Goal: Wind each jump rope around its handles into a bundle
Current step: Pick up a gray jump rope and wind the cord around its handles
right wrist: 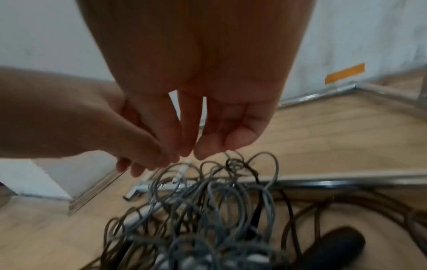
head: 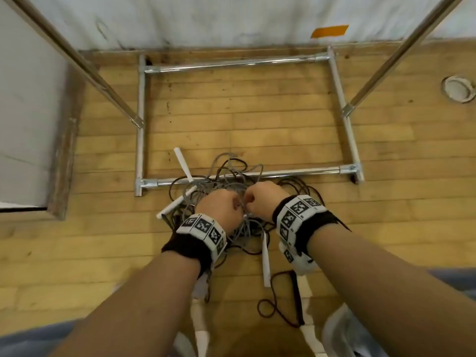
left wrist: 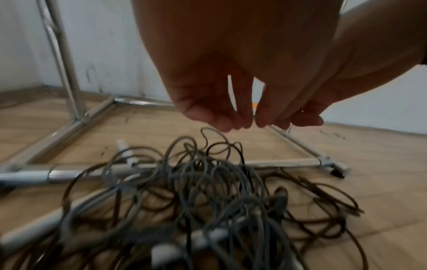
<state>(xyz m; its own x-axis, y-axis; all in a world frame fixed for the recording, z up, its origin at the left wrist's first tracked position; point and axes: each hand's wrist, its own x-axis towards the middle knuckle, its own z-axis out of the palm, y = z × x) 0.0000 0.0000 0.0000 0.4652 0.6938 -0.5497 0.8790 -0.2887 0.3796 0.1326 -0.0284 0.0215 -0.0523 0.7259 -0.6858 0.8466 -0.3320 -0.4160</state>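
A tangle of grey jump rope [head: 231, 188] and dark brown jump rope [head: 302, 188] lies on the wood floor. White handles [head: 183, 164] stick out at its left and one white handle [head: 266, 261] lies near me. A black handle [head: 296, 297] lies at the front right. Both hands hover close together over the heap. My right hand [right wrist: 194, 151] pinches the top of a grey loop [right wrist: 228, 155]. My left hand [left wrist: 221, 118] has its fingertips bunched just above another grey loop [left wrist: 208, 129]; whether it holds a strand is unclear.
A chrome rack base [head: 283, 172] frames the floor just behind the heap, and ropes drape over its front bar. Slanted rack poles [head: 110, 91] rise left and right. A white panel [head: 25, 124] stands at left, and a round floor fitting [head: 458, 91] sits at right.
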